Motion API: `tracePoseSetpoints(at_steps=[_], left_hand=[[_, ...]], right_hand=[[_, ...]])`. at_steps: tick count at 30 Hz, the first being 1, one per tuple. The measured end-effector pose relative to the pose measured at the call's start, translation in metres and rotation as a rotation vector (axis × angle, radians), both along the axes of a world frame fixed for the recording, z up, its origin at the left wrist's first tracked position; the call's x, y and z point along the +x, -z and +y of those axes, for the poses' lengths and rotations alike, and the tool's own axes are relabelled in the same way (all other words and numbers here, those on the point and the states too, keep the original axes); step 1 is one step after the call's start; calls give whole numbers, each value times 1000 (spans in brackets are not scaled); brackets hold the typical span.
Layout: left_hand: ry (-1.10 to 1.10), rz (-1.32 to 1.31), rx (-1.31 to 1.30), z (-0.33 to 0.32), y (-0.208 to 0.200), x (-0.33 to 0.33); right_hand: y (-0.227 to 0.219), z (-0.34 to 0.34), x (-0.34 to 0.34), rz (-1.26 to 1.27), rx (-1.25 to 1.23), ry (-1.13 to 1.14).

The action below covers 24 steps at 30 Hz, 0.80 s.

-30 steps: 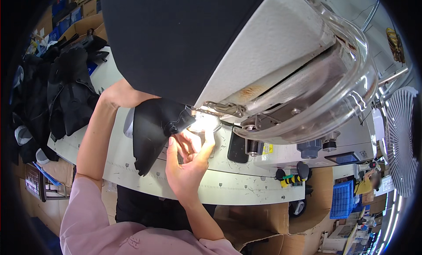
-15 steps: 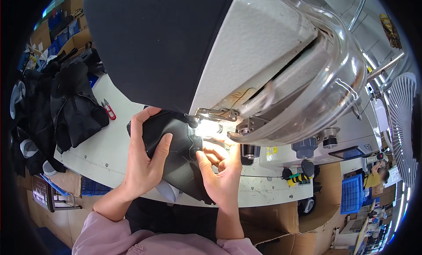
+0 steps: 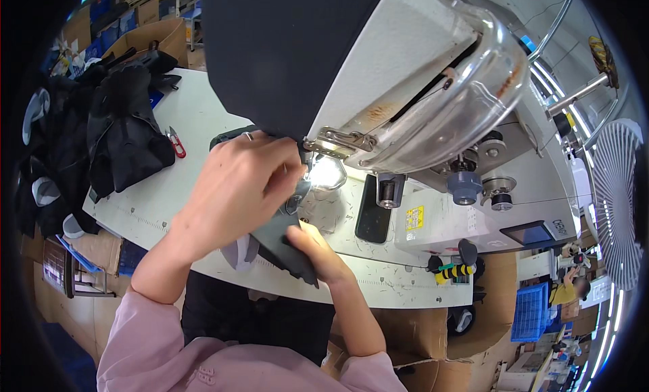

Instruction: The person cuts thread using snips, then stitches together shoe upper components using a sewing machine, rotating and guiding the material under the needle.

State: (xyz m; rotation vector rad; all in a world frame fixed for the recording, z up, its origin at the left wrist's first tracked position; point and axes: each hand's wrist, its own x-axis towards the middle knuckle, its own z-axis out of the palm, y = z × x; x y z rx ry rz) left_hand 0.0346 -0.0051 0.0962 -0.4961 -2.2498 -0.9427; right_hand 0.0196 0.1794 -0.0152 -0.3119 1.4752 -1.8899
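A dark fabric piece (image 3: 287, 247) lies on the white sewing table (image 3: 169, 196), running under the lit needle area (image 3: 324, 172) of a large white sewing machine (image 3: 419, 108). My left hand (image 3: 236, 189) presses flat on top of the fabric just left of the needle, fingers spread. My right hand (image 3: 314, 247) pinches the near edge of the same fabric at the table's front edge. Most of the fabric is hidden beneath my left hand.
A heap of black garments (image 3: 115, 128) lies at the table's left end, with small red thread snips (image 3: 177, 143) beside it. A black phone-like slab (image 3: 374, 209) lies right of the needle. Cardboard boxes (image 3: 487, 304) and a blue crate (image 3: 531, 311) stand beyond the table's right end.
My left hand has moved up and right over the fabric toward the needle. The right hand has dropped from the needle to the fabric's near edge. The view has shifted closer.
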Motion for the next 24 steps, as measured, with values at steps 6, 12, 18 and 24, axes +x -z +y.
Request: tracePoseSetpoints(at_steps=[6, 12, 18, 24], left_hand=[[-346, -109, -41, 17, 41, -8], [-389, -131, 41, 25, 44, -9], [-359, -215, 113, 29, 50, -7], [-383, -97, 279, 35, 62, -9]], right_hand=[[-48, 7, 29, 215, 194, 76], [-38, 9, 31, 349, 259, 89], [-38, 12, 30, 306, 201, 116], [-40, 16, 28, 247, 198, 83]])
